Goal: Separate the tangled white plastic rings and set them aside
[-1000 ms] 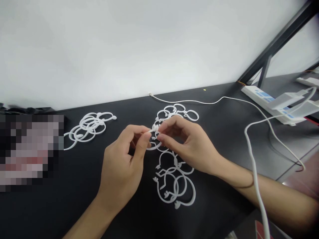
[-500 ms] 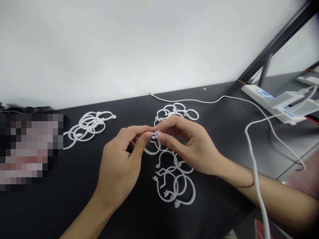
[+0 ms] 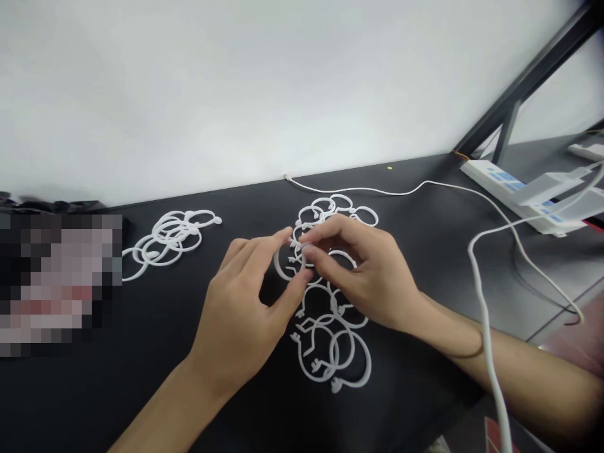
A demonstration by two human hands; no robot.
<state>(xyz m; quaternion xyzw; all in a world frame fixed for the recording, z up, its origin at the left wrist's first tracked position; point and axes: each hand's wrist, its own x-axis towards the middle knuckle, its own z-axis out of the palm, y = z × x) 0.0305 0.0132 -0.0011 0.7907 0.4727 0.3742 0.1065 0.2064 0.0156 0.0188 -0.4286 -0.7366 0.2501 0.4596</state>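
Note:
Both my hands meet over the black table on one white plastic ring. My left hand grips the ring's left arc between thumb and forefinger. My right hand pinches the ring's clasp end from the right with fingers closed. Under and in front of my hands lies a loose heap of open white rings. More rings lie just behind my hands.
A pile of closed white rings lies at the left. A white cable runs across the table's right side to a white power strip. A blurred patch covers the far left. A black frame post rises at right.
My left hand has opened its grip wider and shifted round the ring's lower left. The ring now sits tilted and lower between my fingers. My right fingers stay at its clasp.

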